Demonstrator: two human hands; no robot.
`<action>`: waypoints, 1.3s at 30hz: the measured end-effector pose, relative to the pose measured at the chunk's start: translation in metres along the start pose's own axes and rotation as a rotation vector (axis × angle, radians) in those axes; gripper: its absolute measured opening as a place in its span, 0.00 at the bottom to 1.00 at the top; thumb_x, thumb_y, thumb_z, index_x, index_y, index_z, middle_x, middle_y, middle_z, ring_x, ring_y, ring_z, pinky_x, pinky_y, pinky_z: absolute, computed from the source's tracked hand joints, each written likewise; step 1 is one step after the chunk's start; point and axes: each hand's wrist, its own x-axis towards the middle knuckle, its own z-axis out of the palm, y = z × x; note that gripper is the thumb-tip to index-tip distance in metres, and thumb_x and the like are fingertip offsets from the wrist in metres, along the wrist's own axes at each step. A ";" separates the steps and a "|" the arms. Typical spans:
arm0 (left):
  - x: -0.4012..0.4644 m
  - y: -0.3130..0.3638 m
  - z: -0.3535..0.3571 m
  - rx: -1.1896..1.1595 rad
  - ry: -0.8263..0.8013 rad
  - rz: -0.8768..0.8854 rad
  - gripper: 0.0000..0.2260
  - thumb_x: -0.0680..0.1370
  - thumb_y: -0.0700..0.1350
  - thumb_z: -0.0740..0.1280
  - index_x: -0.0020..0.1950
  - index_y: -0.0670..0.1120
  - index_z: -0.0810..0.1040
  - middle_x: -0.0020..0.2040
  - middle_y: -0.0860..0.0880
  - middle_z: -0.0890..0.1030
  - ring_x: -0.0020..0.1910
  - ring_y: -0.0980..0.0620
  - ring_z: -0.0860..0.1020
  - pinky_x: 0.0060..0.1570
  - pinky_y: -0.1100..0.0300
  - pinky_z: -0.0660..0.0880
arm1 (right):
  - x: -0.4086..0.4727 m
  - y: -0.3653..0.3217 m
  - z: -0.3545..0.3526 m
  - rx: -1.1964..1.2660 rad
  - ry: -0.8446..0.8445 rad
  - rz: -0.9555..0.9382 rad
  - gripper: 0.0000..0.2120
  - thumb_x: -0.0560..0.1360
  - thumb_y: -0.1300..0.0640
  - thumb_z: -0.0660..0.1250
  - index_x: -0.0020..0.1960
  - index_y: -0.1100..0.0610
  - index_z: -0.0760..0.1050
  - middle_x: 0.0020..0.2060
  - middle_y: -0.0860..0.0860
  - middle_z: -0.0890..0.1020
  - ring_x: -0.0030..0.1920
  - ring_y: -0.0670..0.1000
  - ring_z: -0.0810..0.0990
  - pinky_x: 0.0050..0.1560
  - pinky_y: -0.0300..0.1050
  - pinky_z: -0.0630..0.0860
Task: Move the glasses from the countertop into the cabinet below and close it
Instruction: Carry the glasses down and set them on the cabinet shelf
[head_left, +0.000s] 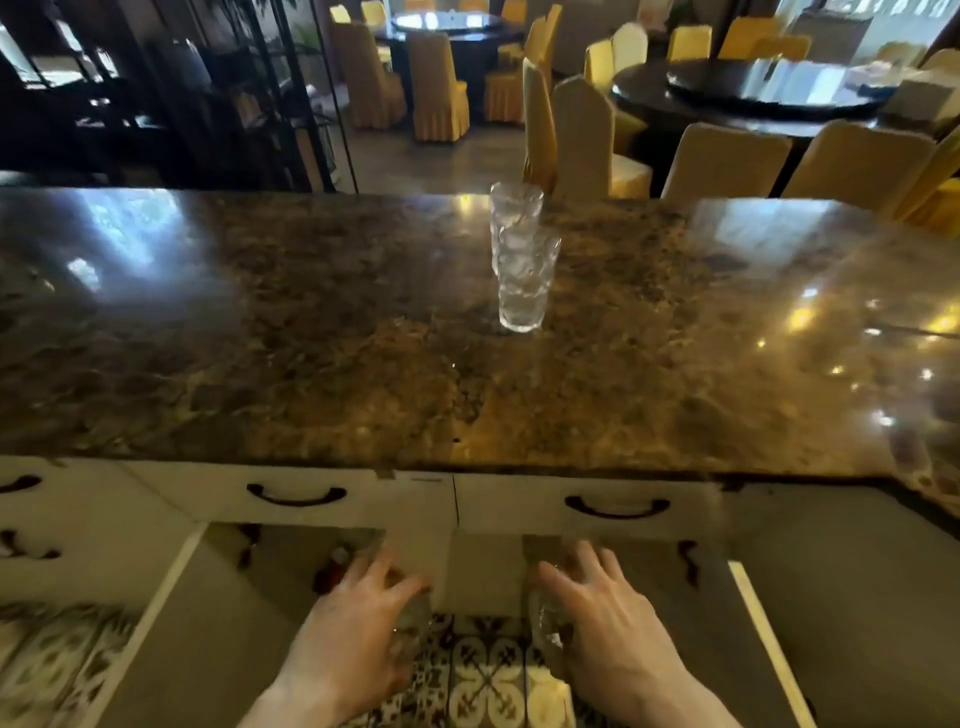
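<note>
Two clear textured glasses stand upright on the dark marble countertop (311, 364), the near glass (523, 291) partly covering the far glass (515, 208). Below the counter's front edge, my left hand (358, 634) is wrapped around a clear glass (413, 623), and my right hand (608, 634) grips another clear glass (545, 623). Both hands are in front of the open cabinet (483, 571) under the counter. Its left door (208, 649) and right door (831, 623) are swung outward. The held glasses are blurred and mostly hidden by my fingers.
Two white drawers with dark curved handles (296, 496) (617, 508) sit just under the counter edge. A red-capped item (332, 566) shows inside the left of the cabinet. Patterned floor tiles (488, 675) lie below. Dining tables and yellow-covered chairs (436, 88) stand beyond the counter.
</note>
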 end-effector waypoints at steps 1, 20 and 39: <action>0.006 -0.004 0.016 0.000 -0.009 0.003 0.32 0.72 0.56 0.73 0.71 0.66 0.61 0.70 0.56 0.61 0.69 0.50 0.64 0.59 0.54 0.76 | 0.007 0.003 0.016 0.002 -0.002 -0.003 0.32 0.73 0.50 0.72 0.68 0.38 0.56 0.74 0.52 0.58 0.73 0.62 0.59 0.57 0.54 0.79; 0.118 -0.104 0.284 0.014 -0.031 -0.126 0.34 0.68 0.53 0.77 0.68 0.63 0.63 0.65 0.53 0.63 0.65 0.46 0.64 0.54 0.50 0.73 | 0.153 0.069 0.250 0.019 -0.031 0.084 0.29 0.72 0.49 0.74 0.66 0.39 0.63 0.55 0.52 0.78 0.54 0.60 0.78 0.47 0.54 0.80; 0.242 -0.278 0.507 -0.031 0.041 -0.075 0.35 0.66 0.57 0.78 0.69 0.60 0.67 0.66 0.50 0.69 0.64 0.46 0.70 0.53 0.51 0.75 | 0.324 0.102 0.524 0.118 0.175 0.069 0.27 0.72 0.49 0.76 0.66 0.38 0.68 0.61 0.50 0.67 0.65 0.55 0.66 0.50 0.50 0.80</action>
